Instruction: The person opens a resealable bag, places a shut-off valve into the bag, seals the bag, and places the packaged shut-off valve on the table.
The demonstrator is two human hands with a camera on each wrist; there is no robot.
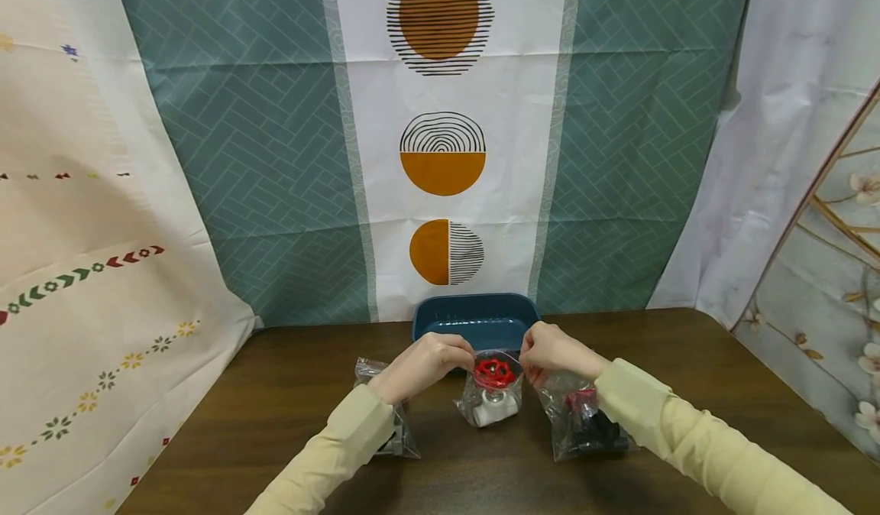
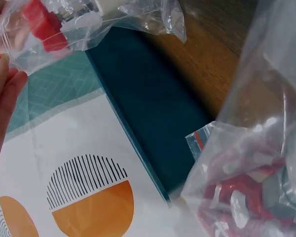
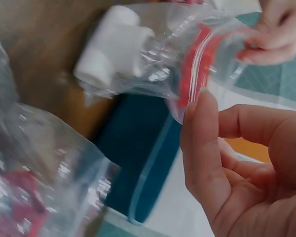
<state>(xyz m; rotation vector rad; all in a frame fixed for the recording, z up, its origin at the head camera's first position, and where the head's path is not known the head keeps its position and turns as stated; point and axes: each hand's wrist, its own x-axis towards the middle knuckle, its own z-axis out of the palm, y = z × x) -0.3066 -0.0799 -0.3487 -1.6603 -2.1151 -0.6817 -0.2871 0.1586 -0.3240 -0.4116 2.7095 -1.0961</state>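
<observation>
A clear zip bag point(image 1: 470, 406) hangs between my hands over the table. Inside it are a red handwheel point(image 1: 493, 374) and a white T-shaped valve body point(image 1: 496, 408). My left hand point(image 1: 428, 364) pinches the bag's top edge on the left. On the opposite side, the fingertips of my right hand point(image 1: 555, 349) pinch the same edge, close to the red seal strip point(image 3: 207, 54). In the right wrist view the white body point(image 3: 106, 49) points away from the right hand. The bag's mouth lies stretched between both hands; whether it is sealed I cannot tell.
Behind the hands, a dark blue tray point(image 1: 477, 298) stands against the patterned cloth. Partly under the left forearm lies another clear bag point(image 1: 406, 435) with grey metal parts. A third bag point(image 1: 565, 432), holding red and black parts, lies by the right forearm on the brown table point(image 1: 289, 393).
</observation>
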